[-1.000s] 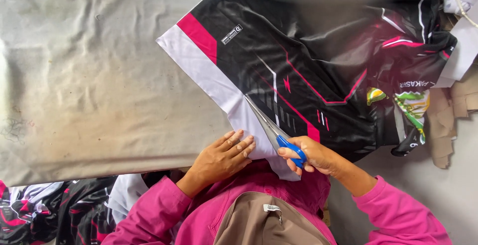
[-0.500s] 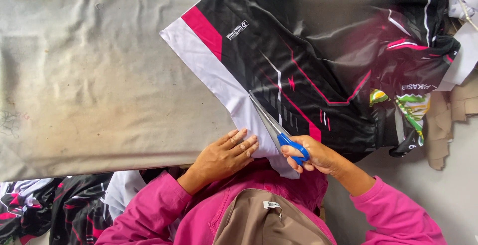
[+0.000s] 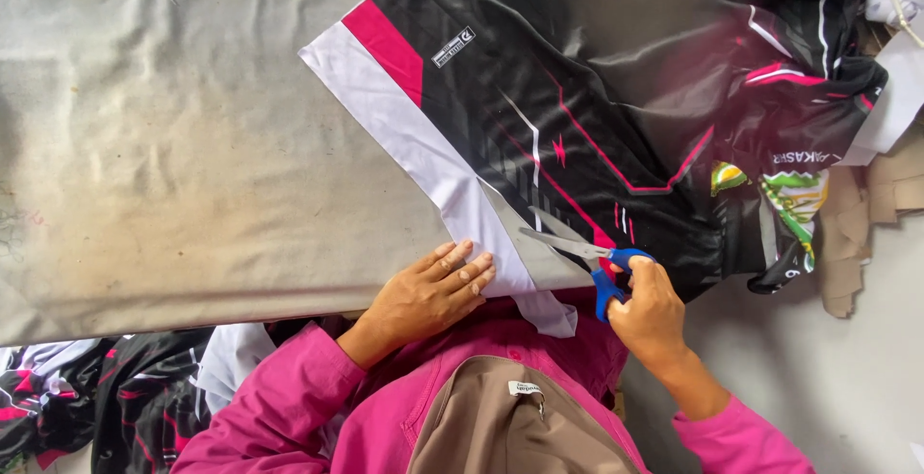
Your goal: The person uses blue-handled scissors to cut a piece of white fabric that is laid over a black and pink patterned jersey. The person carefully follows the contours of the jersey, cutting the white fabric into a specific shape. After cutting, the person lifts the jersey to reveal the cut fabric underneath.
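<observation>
Gripping blue-handled scissors [image 3: 587,262], right hand [image 3: 650,306] cuts printed fabric [image 3: 616,99]; left hand [image 3: 428,291] flat, fingers spread, pressing white edge on desk [image 3: 173,166]

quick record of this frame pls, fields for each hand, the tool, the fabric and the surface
left hand: left hand flat on the white strip of the fabric, fingers spread
right hand: right hand gripping the scissors
tool: blue-handled scissors, blades open, lying over the grey part near the white strip
fabric: black printed fabric with pink and white panels, spread flat
surface: grey cloth-covered table, creased and stained
nearby: brown paper pieces at the right edge
</observation>
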